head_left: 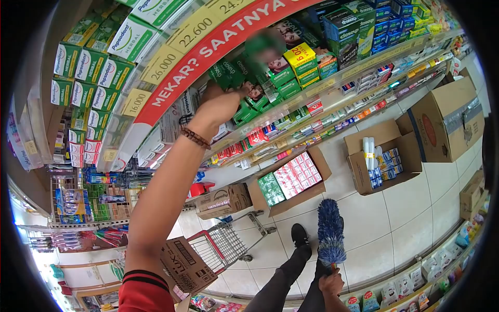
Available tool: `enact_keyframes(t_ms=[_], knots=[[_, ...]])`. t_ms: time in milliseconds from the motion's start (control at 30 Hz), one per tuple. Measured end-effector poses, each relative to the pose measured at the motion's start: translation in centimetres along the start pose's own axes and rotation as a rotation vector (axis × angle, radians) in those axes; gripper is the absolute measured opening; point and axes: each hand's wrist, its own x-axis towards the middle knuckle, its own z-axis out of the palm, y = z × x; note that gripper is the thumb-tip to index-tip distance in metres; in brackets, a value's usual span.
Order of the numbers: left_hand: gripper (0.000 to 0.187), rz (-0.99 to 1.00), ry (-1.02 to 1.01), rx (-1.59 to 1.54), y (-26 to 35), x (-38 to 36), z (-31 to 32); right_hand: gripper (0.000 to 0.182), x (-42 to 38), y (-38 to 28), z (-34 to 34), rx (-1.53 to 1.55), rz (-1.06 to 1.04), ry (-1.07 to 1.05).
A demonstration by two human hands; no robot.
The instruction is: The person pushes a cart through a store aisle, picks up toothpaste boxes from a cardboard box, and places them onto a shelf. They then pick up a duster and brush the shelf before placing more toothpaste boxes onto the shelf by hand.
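My left hand (pixel 221 108) reaches into the upper shelf, among green Closeup toothpaste boxes (pixel 226 73). Its fingers look closed on one of these boxes, though their tips are partly hidden. Beaded bracelets (pixel 194 136) circle the wrist below a bare forearm. Low in the view, my right hand (pixel 331 283) is wrapped round the handle of a blue, fluffy duster (pixel 331 234). The duster's head points forward over the floor, beside my black shoe (pixel 300 236). Next to the green boxes stands a yellow-topped Closeup box (pixel 300 57).
Pepsodent boxes (pixel 136 39) fill the shelf at upper left, behind a red price strip (pixel 208 49). Open cartons of toothpaste (pixel 292 182) and other goods (pixel 384 165) stand on the tiled floor. A shopping trolley (pixel 221 247) and a Lux carton (pixel 184 265) are close to my legs.
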Motion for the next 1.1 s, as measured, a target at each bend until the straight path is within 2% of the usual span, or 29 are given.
enact_keyframes(t_ms=[33,67,100,167,200,267,300,367,400,533,600,733,800,900,933,1000,1033,1100], knots=[[0.029,0.046,0.057,0.125,-0.4,0.2,0.1,0.062,0.1,0.0,0.1,0.008,0.001,0.001],[0.039,0.076,0.061,0.108,-0.8,0.4,-0.1,0.062,0.0,0.2,0.2,0.014,0.001,-0.001],[0.039,0.08,0.057,0.109,-1.5,1.1,0.3,0.062,0.1,0.4,0.5,0.019,0.004,-0.001],[0.053,0.597,0.826,0.706,-3.0,2.8,1.2,0.062,0.3,0.7,1.2,0.024,-0.018,0.025],[0.053,0.6,0.825,0.704,-1.2,2.6,1.2,0.062,0.4,0.6,1.2,0.025,-0.015,0.026],[0.059,0.17,0.298,0.743,3.7,1.8,0.8,0.064,0.2,0.6,1.0,0.03,-0.003,0.018],[0.059,0.166,0.297,0.742,3.2,3.3,0.8,0.064,0.0,0.6,0.9,0.026,-0.003,0.017],[0.059,0.374,0.258,0.83,1.9,6.7,0.9,0.063,-0.2,0.4,0.7,0.038,-0.001,0.021],[0.05,0.299,0.216,0.867,2.4,7.2,0.9,0.063,-0.1,0.4,0.7,0.04,-0.001,0.022],[0.043,0.301,0.229,0.875,3.1,10.6,0.1,0.064,0.1,0.8,1.3,0.047,-0.004,0.022],[0.039,0.571,0.076,1.248,3.1,12.3,-0.5,0.064,0.2,1.0,1.5,0.04,-0.004,0.015],[0.036,0.538,0.058,1.159,2.8,13.2,-0.8,0.063,0.1,0.8,1.4,0.022,-0.011,0.032],[0.038,0.567,-0.03,1.275,3.3,12.6,-1.6,0.062,0.2,0.5,1.1,0.02,-0.012,0.035],[0.04,0.657,0.02,1.185,0.6,16.0,-3.0,0.059,0.2,0.3,0.7,0.009,0.009,0.014],[0.04,0.656,0.022,1.184,2.2,14.1,-2.5,0.059,0.1,0.2,0.6,0.017,0.006,0.015],[0.043,0.474,0.238,1.305,5.0,10.8,-1.1,0.058,0.3,0.0,0.6,0.017,-0.002,0.02],[0.043,0.466,0.241,1.302,5.2,11.0,-1.0,0.058,0.4,0.0,0.7,0.02,0.001,0.021],[0.045,0.466,0.096,1.181,5.3,11.2,-0.9,0.058,0.5,0.0,0.7,0.011,0.005,0.021]])
